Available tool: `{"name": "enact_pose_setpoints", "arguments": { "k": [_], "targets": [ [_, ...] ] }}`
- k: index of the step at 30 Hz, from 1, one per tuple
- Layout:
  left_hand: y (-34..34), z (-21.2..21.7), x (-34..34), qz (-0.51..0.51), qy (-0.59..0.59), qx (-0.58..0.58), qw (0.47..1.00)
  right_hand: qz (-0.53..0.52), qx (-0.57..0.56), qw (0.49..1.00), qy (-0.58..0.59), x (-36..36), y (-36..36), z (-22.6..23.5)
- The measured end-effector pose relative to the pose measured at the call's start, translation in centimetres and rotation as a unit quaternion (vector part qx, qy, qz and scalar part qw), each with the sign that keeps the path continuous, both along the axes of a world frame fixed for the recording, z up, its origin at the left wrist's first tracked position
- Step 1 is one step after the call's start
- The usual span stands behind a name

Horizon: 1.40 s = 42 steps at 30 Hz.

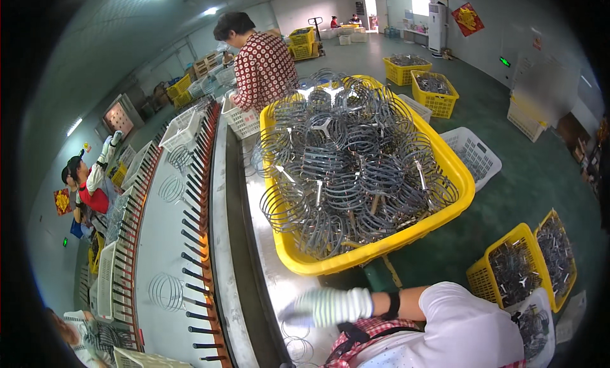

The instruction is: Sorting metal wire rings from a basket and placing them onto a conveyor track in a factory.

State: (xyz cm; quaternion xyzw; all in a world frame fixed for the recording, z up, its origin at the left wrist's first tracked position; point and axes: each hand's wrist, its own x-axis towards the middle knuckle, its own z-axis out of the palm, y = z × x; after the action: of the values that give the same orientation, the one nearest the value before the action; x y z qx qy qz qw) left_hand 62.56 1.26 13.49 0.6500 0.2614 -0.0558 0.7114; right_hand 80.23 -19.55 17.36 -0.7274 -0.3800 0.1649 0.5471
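My right hand (330, 307), in a white and green striped glove, reaches leftward over the metal ledge (279, 266). Its fingers are smeared by motion, so their closure and any contents cannot be made out. Just below the fingertips lie thin wire rings (297, 347) on the ledge. Beyond the hand stands a large yellow basket (375, 257) heaped with grey wire-ring pieces (349, 171), some with shiny three-armed metal brackets. My left hand is not in view.
Left of the ledge runs a conveyor (159, 228) edged with black pegs (197, 292), carrying loose wire rings (166, 292). A co-worker in a patterned red top (264, 69) stands ahead; others work across the conveyor. Yellow baskets (508, 266) of wire parts stand on the floor at right.
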Motion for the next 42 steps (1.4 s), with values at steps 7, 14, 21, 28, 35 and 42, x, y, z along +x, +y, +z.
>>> {"name": "enact_pose_setpoints", "arguments": {
  "k": [7,14,21,28,35,42],
  "targets": [
    [0.6,-0.8,-1.0,0.023,-0.005,-0.02,1.0,-0.406,-0.131,0.844,-0.324,10.0,-7.2,4.8],
    [1.4,-1.7,-2.3,0.045,-0.011,-0.047,0.998,-0.404,-0.313,0.787,-0.346,14.1,-7.6,6.3],
    [3.7,-3.1,-5.1,0.114,-0.023,-0.086,0.99,-0.341,-0.313,0.843,-0.274,15.1,-5.0,4.7],
    [5.3,-9.4,-7.3,0.191,-0.046,-0.228,0.954,-0.371,-0.267,0.857,-0.238,15.9,-4.1,3.7],
    [5.0,-10.3,-7.9,0.235,-0.022,-0.234,0.943,-0.425,-0.043,0.85,-0.309,17.0,-3.2,3.3],
    [3.8,0.8,-8.3,0.147,-0.059,-0.019,0.987,-0.395,0.243,0.874,-0.142,12.4,-2.7,6.3]
  ]
}}
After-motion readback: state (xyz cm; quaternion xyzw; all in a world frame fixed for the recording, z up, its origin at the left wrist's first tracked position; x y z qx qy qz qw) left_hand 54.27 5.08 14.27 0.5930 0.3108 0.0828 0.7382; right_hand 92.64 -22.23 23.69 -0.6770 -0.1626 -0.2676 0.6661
